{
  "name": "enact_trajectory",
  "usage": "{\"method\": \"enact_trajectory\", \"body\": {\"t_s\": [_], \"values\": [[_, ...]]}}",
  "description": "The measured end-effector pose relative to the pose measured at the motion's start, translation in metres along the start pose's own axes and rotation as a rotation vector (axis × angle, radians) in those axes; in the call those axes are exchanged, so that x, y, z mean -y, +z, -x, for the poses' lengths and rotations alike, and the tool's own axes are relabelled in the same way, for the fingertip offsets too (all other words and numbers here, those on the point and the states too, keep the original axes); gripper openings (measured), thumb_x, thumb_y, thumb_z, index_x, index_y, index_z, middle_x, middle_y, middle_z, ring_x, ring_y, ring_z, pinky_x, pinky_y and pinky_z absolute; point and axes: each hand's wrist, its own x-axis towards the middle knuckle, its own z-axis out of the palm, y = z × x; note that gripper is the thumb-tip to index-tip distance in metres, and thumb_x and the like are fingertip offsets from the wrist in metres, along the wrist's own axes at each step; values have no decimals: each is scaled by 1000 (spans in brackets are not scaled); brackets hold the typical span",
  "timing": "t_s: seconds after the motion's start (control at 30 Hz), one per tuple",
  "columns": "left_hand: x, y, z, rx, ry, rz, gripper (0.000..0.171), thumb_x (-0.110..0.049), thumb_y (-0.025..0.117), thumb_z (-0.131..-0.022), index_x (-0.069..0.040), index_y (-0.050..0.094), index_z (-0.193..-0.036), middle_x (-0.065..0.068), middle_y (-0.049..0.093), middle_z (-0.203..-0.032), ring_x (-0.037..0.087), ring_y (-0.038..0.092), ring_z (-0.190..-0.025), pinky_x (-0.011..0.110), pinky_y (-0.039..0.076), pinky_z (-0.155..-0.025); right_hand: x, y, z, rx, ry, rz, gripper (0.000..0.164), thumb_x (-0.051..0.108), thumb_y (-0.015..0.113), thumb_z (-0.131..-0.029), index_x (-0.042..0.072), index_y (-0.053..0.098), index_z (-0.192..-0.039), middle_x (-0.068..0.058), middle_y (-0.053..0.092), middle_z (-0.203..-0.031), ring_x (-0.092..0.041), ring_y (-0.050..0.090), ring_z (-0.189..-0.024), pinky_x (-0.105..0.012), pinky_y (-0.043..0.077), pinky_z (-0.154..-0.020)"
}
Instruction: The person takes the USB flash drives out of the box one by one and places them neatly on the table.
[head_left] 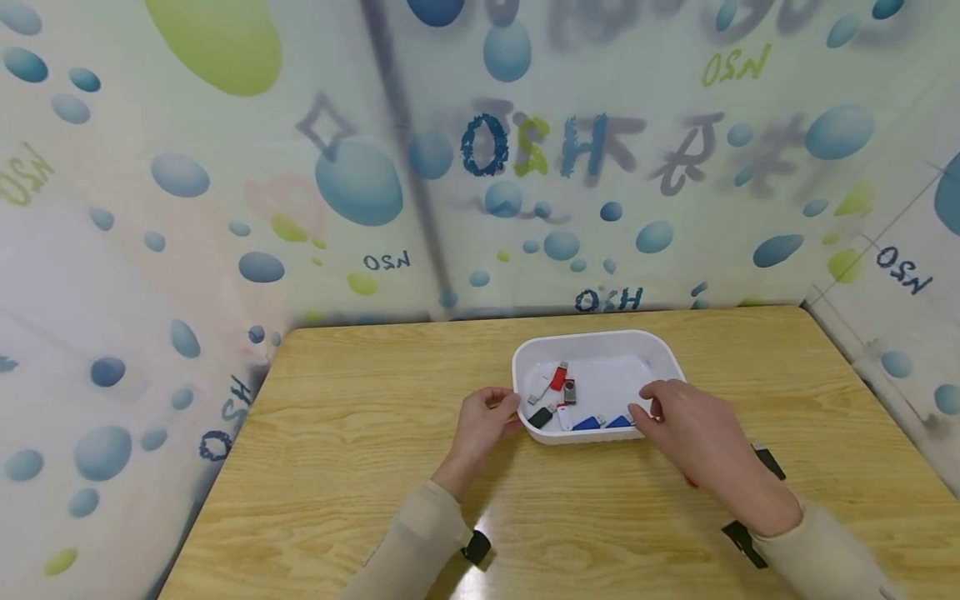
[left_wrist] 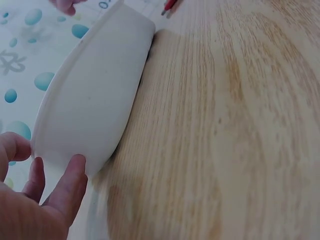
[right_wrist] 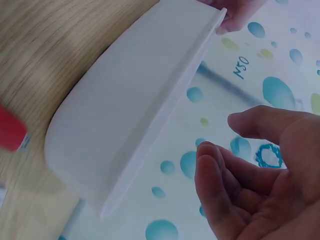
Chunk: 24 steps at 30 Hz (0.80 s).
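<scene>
A white plastic tub (head_left: 600, 437) stands on the wooden table. Along its left and near sides lie several USB flash drives, among them a red one (head_left: 558, 377), a grey swivel one (head_left: 570, 392), a black one (head_left: 540, 417) and a blue one (head_left: 587, 423). My left hand (head_left: 483, 421) pinches the tub's left rim, its fingertips (left_wrist: 76, 165) against the outer wall. Over the tub's near right corner hovers my right hand (head_left: 693, 425), fingers loosely bent. Its thumb and index finger stand apart with nothing between them, as the right wrist view shows.
On the table (head_left: 360, 417), a black flash drive (head_left: 768, 461) lies just right of my right forearm. A red flash drive (right_wrist: 12, 130) rests near the tub, mostly hidden under my right hand in the head view. A bubble-patterned curtain (head_left: 360, 242) rises behind the table.
</scene>
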Motion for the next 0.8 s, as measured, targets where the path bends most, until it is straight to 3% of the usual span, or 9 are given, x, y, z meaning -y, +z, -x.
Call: {"method": "enact_trajectory", "body": {"t_s": [0.17, 0.3, 0.53, 0.8], "values": [[17, 0, -13, -14, -6, -11, 27, -12, 62, -93, 9, 59, -110, 18, 59, -108, 28, 65, -94, 33, 60, -77, 15, 11, -20, 31, -20, 2, 29, 28, 70, -88, 3, 68, -101, 0, 57, -74, -14, 48, -61, -26, 44, -49], [16, 1, -12, -13, -15, -19, 27, -12, 62, -93, 9, 59, -111, 18, 59, -108, 27, 65, -94, 33, 60, -78, 24, 18, -38, 85, -3, 3, 28, 28, 70, -88, 3, 68, -101, -3, 60, -78, -16, 51, -64, -28, 49, -55], [17, 1, -13, -9, -8, -1, 27, -11, 61, -94, 10, 58, -111, 18, 58, -108, 31, 64, -99, 35, 59, -80, 30, 27, -68, 152, 14, 16, 30, 30, 68, -89, 2, 69, -99, -5, 63, -78, -18, 52, -63, -28, 48, -56], [18, 0, -13, -8, 9, 22, 28, -9, 61, -94, 12, 58, -111, 18, 59, -106, 36, 63, -100, 38, 59, -80, 35, 31, -99, 282, 42, 36, 26, 29, 65, -92, 6, 63, -79, -5, 51, -62, -19, 50, -56, -27, 39, -48]]}}
